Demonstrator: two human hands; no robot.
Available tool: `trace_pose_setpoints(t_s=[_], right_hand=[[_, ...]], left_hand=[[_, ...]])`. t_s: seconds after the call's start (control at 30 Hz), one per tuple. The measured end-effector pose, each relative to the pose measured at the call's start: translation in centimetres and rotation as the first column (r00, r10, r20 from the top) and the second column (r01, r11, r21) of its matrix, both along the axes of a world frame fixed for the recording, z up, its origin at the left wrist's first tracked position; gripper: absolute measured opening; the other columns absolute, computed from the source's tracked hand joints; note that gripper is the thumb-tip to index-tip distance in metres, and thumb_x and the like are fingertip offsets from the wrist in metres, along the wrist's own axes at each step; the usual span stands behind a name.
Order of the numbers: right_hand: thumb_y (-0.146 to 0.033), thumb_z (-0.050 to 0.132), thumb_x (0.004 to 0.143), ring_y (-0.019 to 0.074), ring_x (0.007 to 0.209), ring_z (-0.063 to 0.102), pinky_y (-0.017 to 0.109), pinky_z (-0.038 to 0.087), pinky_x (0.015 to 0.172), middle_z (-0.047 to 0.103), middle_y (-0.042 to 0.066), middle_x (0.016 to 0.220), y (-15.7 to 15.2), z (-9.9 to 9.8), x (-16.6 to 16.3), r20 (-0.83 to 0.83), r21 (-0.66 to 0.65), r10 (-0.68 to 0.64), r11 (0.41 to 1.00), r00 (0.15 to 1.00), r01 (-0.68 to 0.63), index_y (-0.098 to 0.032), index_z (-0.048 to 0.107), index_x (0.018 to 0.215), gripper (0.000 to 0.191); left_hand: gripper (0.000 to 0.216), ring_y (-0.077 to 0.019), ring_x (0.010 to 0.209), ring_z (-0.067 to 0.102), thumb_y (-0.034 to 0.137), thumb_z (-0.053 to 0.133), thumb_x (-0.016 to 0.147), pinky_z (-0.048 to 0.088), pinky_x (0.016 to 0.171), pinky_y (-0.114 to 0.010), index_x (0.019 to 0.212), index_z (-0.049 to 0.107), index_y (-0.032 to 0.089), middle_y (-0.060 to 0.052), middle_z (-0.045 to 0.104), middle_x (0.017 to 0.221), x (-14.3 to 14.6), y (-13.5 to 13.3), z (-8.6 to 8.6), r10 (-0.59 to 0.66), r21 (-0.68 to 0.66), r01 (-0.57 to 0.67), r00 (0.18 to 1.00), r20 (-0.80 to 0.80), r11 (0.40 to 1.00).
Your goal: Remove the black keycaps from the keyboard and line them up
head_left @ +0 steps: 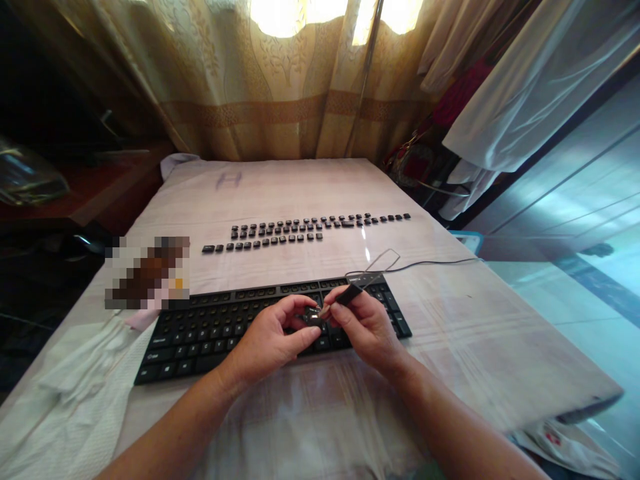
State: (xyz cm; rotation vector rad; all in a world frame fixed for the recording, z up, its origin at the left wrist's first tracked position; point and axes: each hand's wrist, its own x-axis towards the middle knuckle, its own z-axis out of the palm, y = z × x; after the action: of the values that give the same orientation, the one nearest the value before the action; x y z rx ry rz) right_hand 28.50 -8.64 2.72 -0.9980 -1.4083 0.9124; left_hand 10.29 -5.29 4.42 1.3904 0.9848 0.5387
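A black keyboard (210,327) lies across the table in front of me, its cable (430,263) running off to the right. My left hand (273,337) is above the keyboard's middle, fingers pinched on a small black keycap (313,317). My right hand (365,323) is closed on a wire keycap puller (373,270) with a black handle, its lower end touching the keycap. Farther back, two rows of removed black keycaps (305,227) lie on the cloth.
A pale cloth covers the table (500,333). White cloth (75,387) lies crumpled at the left beside the keyboard, next to a blurred-out patch. Curtains (280,100) hang behind the table; its right edge drops off to a tiled floor.
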Motion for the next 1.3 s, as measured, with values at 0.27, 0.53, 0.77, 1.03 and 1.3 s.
trace_pose_setpoints(t_s=[0.27,0.53,0.77,1.03,1.3], right_hand=[[-0.034,0.055,0.094,0.0133,0.065,0.065,0.024,0.052,0.059,0.069,0.002,0.074,0.0,0.2,0.3,-0.024,-0.04,-0.021,0.999,0.999,0.02,-0.019,0.061,0.096,0.016],[-0.02,0.054,0.092,0.0168,0.077,0.067,0.03,0.056,0.072,0.07,0.004,0.083,1.2,-0.3,1.6,0.283,0.222,-0.187,0.967,0.941,0.125,-0.021,0.065,0.096,0.011],[-0.004,0.054,0.081,0.0171,0.088,0.068,0.028,0.058,0.076,0.068,0.007,0.099,1.7,-1.6,2.0,0.516,0.372,-0.123,0.923,0.848,-0.093,-0.021,0.07,0.101,0.032],[0.0,0.049,0.082,0.0173,0.085,0.068,0.029,0.058,0.075,0.07,0.007,0.094,1.4,-1.5,1.5,0.634,0.338,-0.065,0.919,0.77,-0.201,-0.02,0.072,0.095,0.032],[-0.012,0.052,0.09,0.0183,0.087,0.068,0.031,0.058,0.078,0.07,0.008,0.098,1.2,-0.4,1.0,0.53,0.408,-0.198,0.912,0.824,-0.044,-0.021,0.069,0.108,0.026]], left_hand=[[0.049,-0.0112,0.058,0.053,0.035,0.074,0.069,0.044,0.043,-0.018,0.113,0.058,0.02,0.003,0.058,0.072,0.0,0.1,-0.1,0.055,-0.058,-0.053,0.998,0.033,0.997],[0.053,-0.0114,0.064,0.057,0.034,0.075,0.069,0.044,0.041,-0.016,0.117,0.056,0.021,-0.002,0.065,0.088,-0.6,0.5,0.0,0.124,-0.063,-0.118,0.987,0.1,0.991],[0.06,-0.0166,0.073,0.065,0.037,0.077,0.065,0.046,0.042,-0.017,0.119,0.055,0.021,-0.006,0.068,0.097,-1.7,0.4,0.4,0.202,-0.063,-0.196,0.975,0.095,0.979],[0.065,-0.0197,0.08,0.067,0.038,0.075,0.068,0.047,0.043,-0.018,0.126,0.052,0.021,-0.009,0.068,0.106,-2.2,-0.1,0.1,0.236,-0.05,-0.231,0.964,0.121,0.972],[0.064,-0.0198,0.079,0.068,0.039,0.078,0.068,0.046,0.043,-0.017,0.123,0.05,0.022,-0.009,0.068,0.107,-2.0,-0.2,-0.4,0.247,-0.053,-0.242,0.957,0.152,0.969]])
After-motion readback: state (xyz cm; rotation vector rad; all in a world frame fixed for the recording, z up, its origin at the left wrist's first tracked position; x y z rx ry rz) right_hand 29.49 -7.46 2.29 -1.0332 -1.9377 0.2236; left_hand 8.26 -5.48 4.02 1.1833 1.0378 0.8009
